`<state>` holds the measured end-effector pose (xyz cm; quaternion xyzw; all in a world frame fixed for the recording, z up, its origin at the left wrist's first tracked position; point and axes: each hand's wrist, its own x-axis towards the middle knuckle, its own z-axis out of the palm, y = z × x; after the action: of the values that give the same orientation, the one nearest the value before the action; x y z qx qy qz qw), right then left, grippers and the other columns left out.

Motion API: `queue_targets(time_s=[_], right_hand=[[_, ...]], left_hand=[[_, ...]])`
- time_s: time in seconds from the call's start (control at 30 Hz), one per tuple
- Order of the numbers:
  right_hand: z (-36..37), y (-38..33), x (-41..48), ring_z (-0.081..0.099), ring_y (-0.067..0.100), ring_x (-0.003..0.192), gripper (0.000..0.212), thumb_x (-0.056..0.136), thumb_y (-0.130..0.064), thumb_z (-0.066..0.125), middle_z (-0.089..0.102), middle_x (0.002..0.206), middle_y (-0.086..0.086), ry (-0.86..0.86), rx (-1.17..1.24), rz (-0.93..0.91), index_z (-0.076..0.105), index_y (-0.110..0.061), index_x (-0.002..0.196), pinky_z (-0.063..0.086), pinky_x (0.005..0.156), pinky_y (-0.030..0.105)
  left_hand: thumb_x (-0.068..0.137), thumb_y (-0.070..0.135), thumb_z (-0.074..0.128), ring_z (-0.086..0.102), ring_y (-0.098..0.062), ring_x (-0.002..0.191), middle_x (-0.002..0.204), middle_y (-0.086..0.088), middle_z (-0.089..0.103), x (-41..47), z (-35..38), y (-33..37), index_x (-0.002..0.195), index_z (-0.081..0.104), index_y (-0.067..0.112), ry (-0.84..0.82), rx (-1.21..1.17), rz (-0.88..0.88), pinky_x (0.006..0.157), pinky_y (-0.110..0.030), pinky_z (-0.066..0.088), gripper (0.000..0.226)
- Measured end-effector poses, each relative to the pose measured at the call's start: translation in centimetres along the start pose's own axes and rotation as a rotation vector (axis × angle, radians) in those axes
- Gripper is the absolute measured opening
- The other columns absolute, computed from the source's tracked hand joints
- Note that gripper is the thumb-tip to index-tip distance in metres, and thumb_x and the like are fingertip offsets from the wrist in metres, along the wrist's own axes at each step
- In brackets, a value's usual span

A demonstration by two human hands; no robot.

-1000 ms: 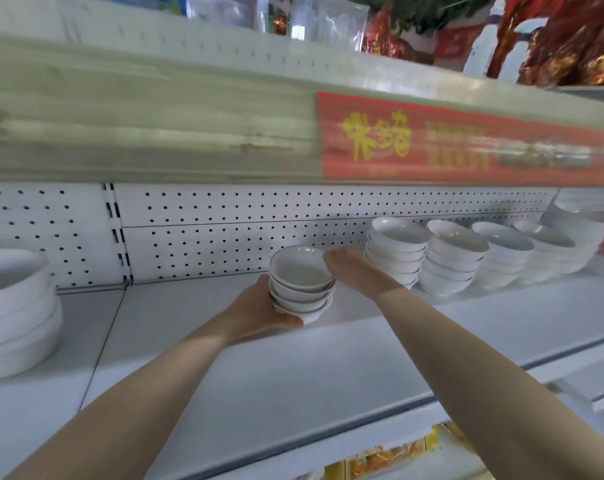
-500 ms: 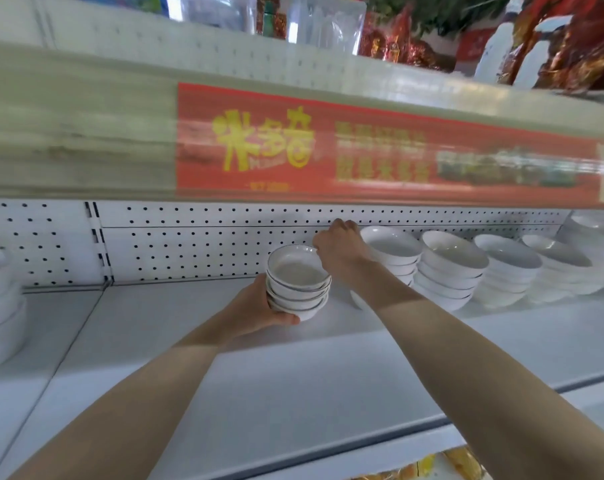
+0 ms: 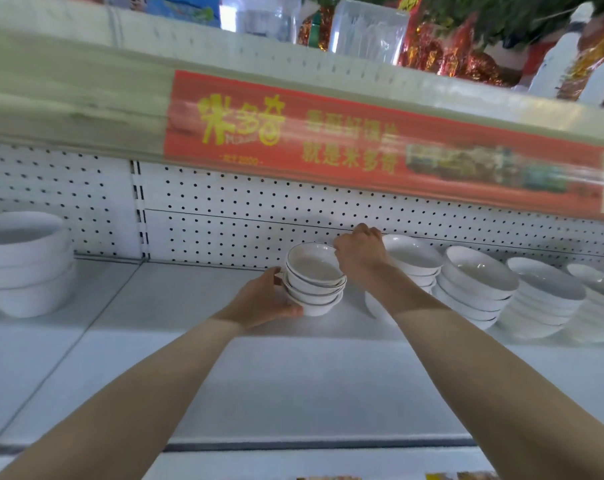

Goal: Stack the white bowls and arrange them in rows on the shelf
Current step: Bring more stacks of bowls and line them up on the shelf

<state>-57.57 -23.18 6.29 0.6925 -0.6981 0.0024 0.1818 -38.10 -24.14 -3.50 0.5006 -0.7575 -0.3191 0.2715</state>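
A small stack of white bowls with dark rims [image 3: 313, 278] sits on the white shelf [image 3: 293, 382], near the pegboard back. My left hand [image 3: 266, 301] grips the stack's left side and base. My right hand [image 3: 359, 252] holds its right rim, fingers curled over the far edge. To the right runs a row of taller white bowl stacks, the nearest stack [image 3: 413, 261] partly hidden behind my right wrist, then a second stack [image 3: 473, 285] and a third [image 3: 544, 299].
A stack of larger white bowls [image 3: 25, 265] stands at the far left of the shelf. The upper shelf's edge with a red banner [image 3: 363, 136] hangs low overhead. The perforated back panel [image 3: 241, 216] closes the rear.
The small stack has been carried right and back, close to the row of stacks. My right hand shifted from the stack's near rim to its far right rim.
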Motion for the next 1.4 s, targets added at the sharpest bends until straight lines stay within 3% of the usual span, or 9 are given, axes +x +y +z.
queue_targets(time_s=[0.23, 0.33, 0.5, 0.67, 0.83, 1.1, 1.17, 1.3, 1.4], right_hand=[[-1.0, -2.1, -0.4, 0.054, 0.034, 0.096, 0.050, 0.075, 0.006, 0.054, 0.048, 0.068, 0.009, 0.291, 0.062, -0.148, 0.064, -0.010, 0.122, 0.041, 0.086, 0.040], [-1.2, -4.8, -0.2, 0.058, 0.035, 0.074, 0.049, 0.060, 0.010, 0.066, 0.047, 0.047, 0.005, 0.465, 0.089, -0.215, 0.072, -0.006, 0.106, 0.048, 0.069, 0.041], [-2.5, -11.0, -0.1, 0.062, 0.038, 0.083, 0.029, 0.085, -0.009, 0.061, 0.068, 0.069, 0.011, 0.556, 0.236, -0.356, 0.065, -0.009, 0.115, 0.046, 0.075, 0.044], [-4.2, -18.5, 0.0, 0.062, 0.037, 0.081, 0.040, 0.094, -0.030, 0.040, 0.069, 0.071, 0.009, 0.626, 0.387, -0.481, 0.062, -0.010, 0.120, 0.047, 0.078, 0.044], [-6.3, -26.3, 0.7, 0.061, 0.036, 0.091, 0.042, 0.098, -0.033, 0.039, 0.070, 0.075, 0.010, 0.607, 0.470, -0.498, 0.059, -0.011, 0.128, 0.042, 0.085, 0.045], [-8.3, -35.6, 2.6, 0.054, 0.033, 0.107, 0.044, 0.103, -0.040, 0.032, 0.071, 0.098, 0.010, 0.318, 0.505, -0.312, 0.053, -0.019, 0.135, 0.038, 0.089, 0.040], [-8.4, -36.9, 2.8, 0.053, 0.032, 0.107, 0.042, 0.102, -0.039, 0.029, 0.069, 0.098, 0.010, 0.173, 0.566, -0.238, 0.057, -0.022, 0.128, 0.040, 0.091, 0.040], [-8.3, -38.5, 2.9, 0.049, 0.029, 0.092, 0.040, 0.100, -0.042, 0.025, 0.056, 0.079, 0.001, -0.057, 0.722, -0.076, 0.055, -0.025, 0.080, 0.041, 0.087, 0.040], [-8.4, -38.6, 2.7, 0.054, 0.032, 0.094, 0.044, 0.102, -0.040, 0.026, 0.063, 0.097, 0.012, -0.110, 0.792, -0.053, 0.059, -0.012, 0.092, 0.047, 0.091, 0.044]], left_hand=[[0.086, 0.045, 0.068, 0.046, -0.018, 0.131, 0.146, 0.003, 0.047, -5.3, -5.5, -0.7, 0.144, 0.042, 0.026, 0.146, 0.384, -0.005, 0.107, -0.032, 0.038, 0.066], [0.089, 0.046, 0.064, 0.044, -0.018, 0.131, 0.147, 0.005, 0.043, -8.5, -8.6, -1.2, 0.142, 0.043, 0.029, 0.208, 0.522, -0.029, 0.106, -0.031, 0.039, 0.060], [0.088, 0.042, 0.066, 0.047, -0.023, 0.127, 0.142, 0.002, 0.047, -13.9, -14.2, -2.9, 0.138, 0.048, 0.027, 0.382, 0.662, -0.032, 0.100, -0.034, 0.044, 0.055], [0.080, 0.039, 0.076, 0.044, -0.028, 0.129, 0.141, -0.003, 0.049, -18.2, -20.0, -6.1, 0.141, 0.047, 0.021, 0.609, 0.661, -0.029, 0.092, -0.040, 0.049, 0.070], [0.071, 0.043, 0.082, 0.043, -0.033, 0.129, 0.141, -0.011, 0.047, -20.3, -25.7, -11.6, 0.146, 0.036, 0.013, 0.688, 0.523, -0.111, 0.099, -0.044, 0.044, 0.094], [0.064, 0.058, 0.082, 0.039, -0.024, 0.135, 0.151, -0.004, 0.038, -19.7, -30.2, -18.4, 0.149, 0.023, 0.016, 0.377, 0.261, -0.296, 0.107, -0.039, 0.039, 0.112], [0.064, 0.058, 0.082, 0.045, -0.022, 0.130, 0.149, -0.002, 0.040, -18.9, -30.5, -19.3, 0.146, 0.027, 0.017, 0.290, 0.231, -0.311, 0.099, -0.032, 0.041, 0.107], [0.065, 0.057, 0.082, 0.049, -0.017, 0.125, 0.145, 0.005, 0.044, -16.9, -30.4, -20.4, 0.150, 0.024, 0.020, 0.163, 0.177, -0.339, 0.088, -0.024, 0.038, 0.110], [0.063, 0.055, 0.084, 0.052, -0.014, 0.109, 0.128, 0.010, 0.053, -15.7, -30.1, -21.1, 0.140, 0.036, 0.022, 0.119, 0.095, -0.320, 0.080, -0.024, 0.041, 0.097]])
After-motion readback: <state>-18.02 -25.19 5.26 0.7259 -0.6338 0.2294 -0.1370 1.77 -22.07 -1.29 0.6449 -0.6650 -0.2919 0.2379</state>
